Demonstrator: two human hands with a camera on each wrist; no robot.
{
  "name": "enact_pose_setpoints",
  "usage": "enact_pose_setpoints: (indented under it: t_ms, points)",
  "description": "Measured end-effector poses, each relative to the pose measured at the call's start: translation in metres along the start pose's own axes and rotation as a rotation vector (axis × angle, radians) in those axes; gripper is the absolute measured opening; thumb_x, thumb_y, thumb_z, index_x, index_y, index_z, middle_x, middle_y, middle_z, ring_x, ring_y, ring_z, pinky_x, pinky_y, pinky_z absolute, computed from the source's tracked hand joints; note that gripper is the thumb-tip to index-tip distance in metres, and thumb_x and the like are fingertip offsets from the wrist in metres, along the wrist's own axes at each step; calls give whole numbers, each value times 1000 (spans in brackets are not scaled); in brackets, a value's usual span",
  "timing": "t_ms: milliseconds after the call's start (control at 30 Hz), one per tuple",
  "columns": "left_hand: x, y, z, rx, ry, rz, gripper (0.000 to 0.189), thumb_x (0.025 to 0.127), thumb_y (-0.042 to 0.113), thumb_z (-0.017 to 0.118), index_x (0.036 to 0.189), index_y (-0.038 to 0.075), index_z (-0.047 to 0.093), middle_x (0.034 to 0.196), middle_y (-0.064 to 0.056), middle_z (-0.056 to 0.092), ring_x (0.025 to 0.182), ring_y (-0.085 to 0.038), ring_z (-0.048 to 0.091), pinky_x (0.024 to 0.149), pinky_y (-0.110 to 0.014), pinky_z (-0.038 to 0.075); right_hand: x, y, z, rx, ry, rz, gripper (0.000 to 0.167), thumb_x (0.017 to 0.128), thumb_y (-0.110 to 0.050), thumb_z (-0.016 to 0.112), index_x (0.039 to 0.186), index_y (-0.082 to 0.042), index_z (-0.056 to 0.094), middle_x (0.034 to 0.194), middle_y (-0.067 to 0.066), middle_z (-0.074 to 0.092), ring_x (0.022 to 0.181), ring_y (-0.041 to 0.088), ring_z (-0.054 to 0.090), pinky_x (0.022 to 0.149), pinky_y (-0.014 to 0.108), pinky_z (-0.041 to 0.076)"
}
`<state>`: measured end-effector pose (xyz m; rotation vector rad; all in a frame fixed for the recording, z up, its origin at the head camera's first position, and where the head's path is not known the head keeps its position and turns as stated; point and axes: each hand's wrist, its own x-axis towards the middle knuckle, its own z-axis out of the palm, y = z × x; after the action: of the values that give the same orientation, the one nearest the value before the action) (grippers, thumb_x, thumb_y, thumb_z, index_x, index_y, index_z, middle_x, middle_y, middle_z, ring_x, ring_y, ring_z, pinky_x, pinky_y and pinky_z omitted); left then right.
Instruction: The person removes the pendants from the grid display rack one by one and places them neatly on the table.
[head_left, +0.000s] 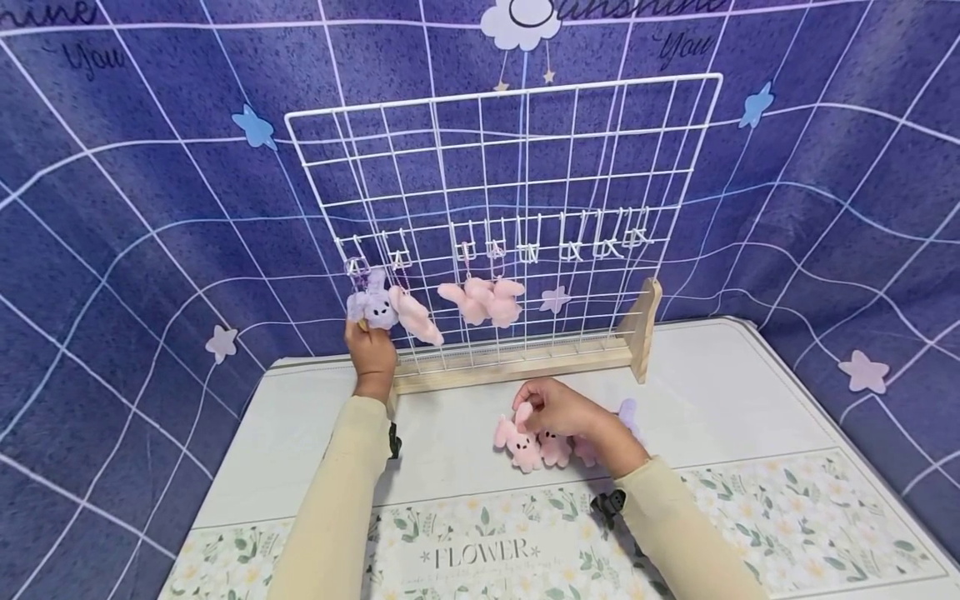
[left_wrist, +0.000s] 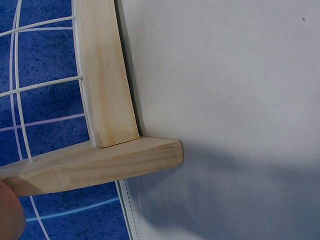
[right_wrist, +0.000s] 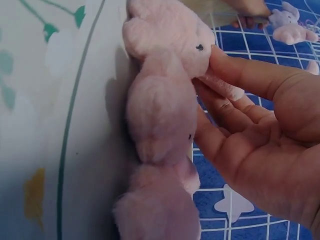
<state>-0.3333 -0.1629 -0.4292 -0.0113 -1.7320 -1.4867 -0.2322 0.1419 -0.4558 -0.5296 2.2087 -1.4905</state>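
Observation:
My left hand (head_left: 372,354) grips the wooden side post at the left end of a white wire grid rack (head_left: 506,204). In the left wrist view a fingertip (left_wrist: 9,212) lies against the wooden side post (left_wrist: 95,167). A purple bunny plush keychain (head_left: 381,310) hangs just above that hand. My right hand (head_left: 558,410) pinches an ear of a pink bunny plush (head_left: 525,452) at the left end of a row on the table. Beside it sits another pink bunny plush (right_wrist: 162,107); further ones are partly hidden by the right hand and forearm.
From hooks on the grid hang pink plush keychains (head_left: 416,317) and a pink pair (head_left: 476,300). Several white hooks (head_left: 573,248) to the right carry no plush. A wooden side post (head_left: 643,329) holds the right end. A floral mat (head_left: 487,542) covers the table's front.

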Motion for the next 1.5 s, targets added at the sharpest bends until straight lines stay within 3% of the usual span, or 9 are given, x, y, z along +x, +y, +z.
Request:
enact_pose_setpoints:
  t_ms: [67,233,533,633,800,1000,1200,1333,1500]
  points:
    - [-2,11,-1,-10,3,-3,31,109,9,47,128,-11,60,116,-34,64,104,-21,55,97,-19,43,1,0,1,-30,10,9,27,90,8,72,115,9,62,82,10,69,63,14,57,58,26,51]
    - [-2,9,-3,-5,13,2,31,109,9,47,127,-11,60,116,-33,64,105,-22,56,99,-19,43,4,-1,4,-122,56,31,42,88,7,74,127,6,59,93,15,71,69,15,59,62,26,49]
    - [0,4,-1,-33,26,-6,31,108,8,46,127,-13,60,105,-31,61,94,-1,51,92,-14,41,3,-7,8,-301,198,2,38,88,0,78,124,-1,65,119,21,70,109,31,66,97,44,54]
    - [4,-9,2,-9,44,-5,30,108,7,48,128,-11,62,109,-32,64,96,-6,54,92,-14,42,3,-10,9,-324,247,-40,33,93,-2,72,126,-4,65,122,21,71,117,34,67,103,51,54]
    - [8,-25,4,29,32,12,28,107,9,54,129,-5,65,123,-27,70,111,-26,64,100,-21,48,6,-17,9,-267,337,-104,34,98,-6,67,131,-7,61,123,19,72,113,34,69,95,47,58]
    - [9,-28,3,32,14,23,32,108,14,53,130,-5,65,127,-26,70,120,-34,64,109,-35,49,14,-33,8,-10,436,-167,42,99,0,62,140,-1,54,130,22,67,121,37,66,96,35,58]
    - [8,-26,2,39,16,14,32,108,15,53,131,-5,65,128,-26,70,122,-35,64,110,-37,49,22,-56,5,485,463,-127,56,99,5,50,153,4,36,148,34,52,111,25,71,99,38,63]
    - [7,-26,1,14,11,7,30,108,13,54,130,-4,65,129,-26,70,123,-34,64,110,-34,49,24,-67,1,821,399,-96,59,103,-2,46,159,-2,27,158,31,42,129,36,67,109,47,57]
    - [6,-28,1,2,24,6,29,107,12,55,131,-2,65,130,-24,70,125,-33,64,109,-30,48,31,-74,-2,1172,275,-107,47,102,-8,40,149,-10,33,163,28,36,153,49,39,124,50,42]
